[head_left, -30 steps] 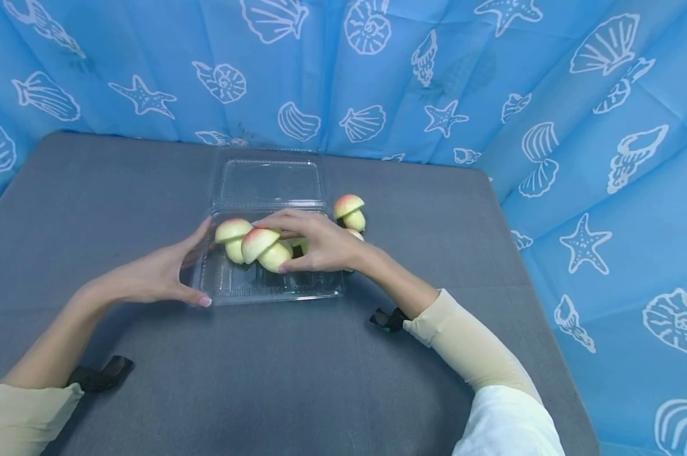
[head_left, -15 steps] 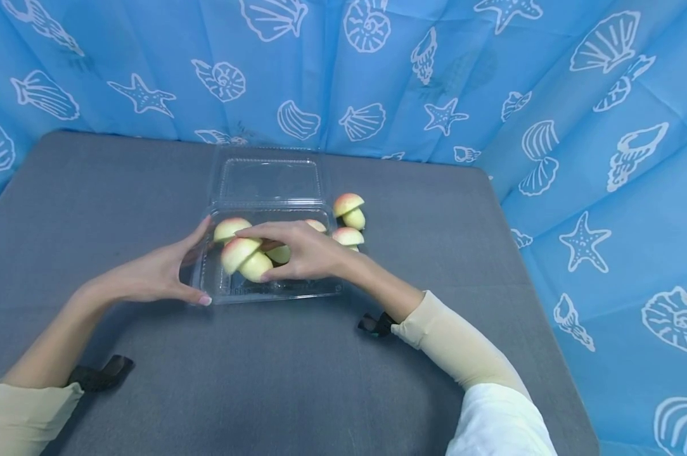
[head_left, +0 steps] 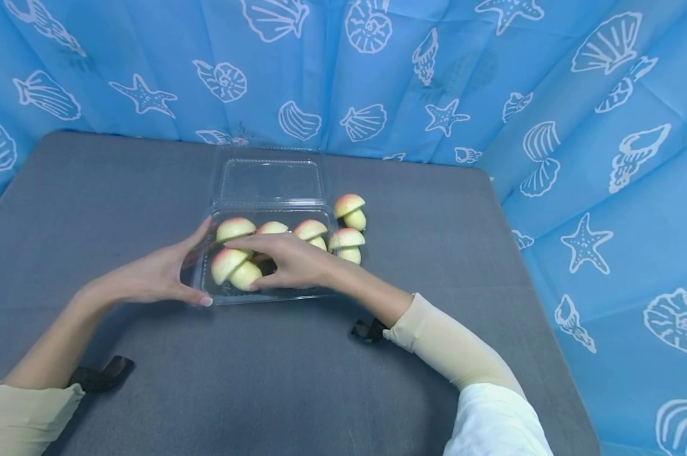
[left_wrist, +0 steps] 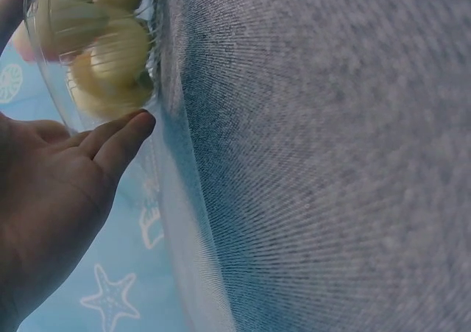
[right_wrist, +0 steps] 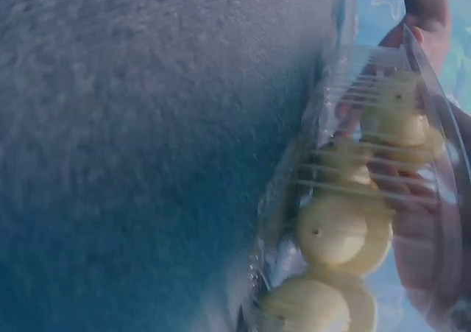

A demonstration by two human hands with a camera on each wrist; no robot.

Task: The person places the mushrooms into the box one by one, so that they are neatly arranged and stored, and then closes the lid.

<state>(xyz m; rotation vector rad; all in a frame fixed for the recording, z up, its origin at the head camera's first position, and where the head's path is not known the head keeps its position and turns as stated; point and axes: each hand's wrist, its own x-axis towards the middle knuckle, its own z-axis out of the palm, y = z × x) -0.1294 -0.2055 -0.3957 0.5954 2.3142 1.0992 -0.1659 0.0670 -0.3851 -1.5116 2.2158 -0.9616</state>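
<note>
A clear plastic clamshell container (head_left: 289, 296) stands on the table with its lid folded back. My left hand (head_left: 161, 272) spans the container's left end, thumb at the front corner and fingers toward the back; in the left wrist view, straight fingers (left_wrist: 121, 142) reach the clear wall. My right hand (head_left: 295, 259) reaches over the container and pinches a mushroom-shaped piece (head_left: 245, 277), red-tinged cap and pale yellow stem, tilted at the front left of the tray. A row of similar pieces lies behind it, including one mushroom-shaped piece (head_left: 234, 228) at the back left.
Two more mushroom-shaped pieces, one farther back (head_left: 349, 206) and one nearer (head_left: 346, 238), lie by the container's right end. The transparent lid (head_left: 269, 180) lies toward the back edge. A blue shell-print curtain (head_left: 389, 82) hangs behind the grey table (head_left: 252, 380).
My right hand has moved left and toward the front with the mushroom-shaped piece, into the front left of the container. More of the back row now shows. My left hand has stayed in place.
</note>
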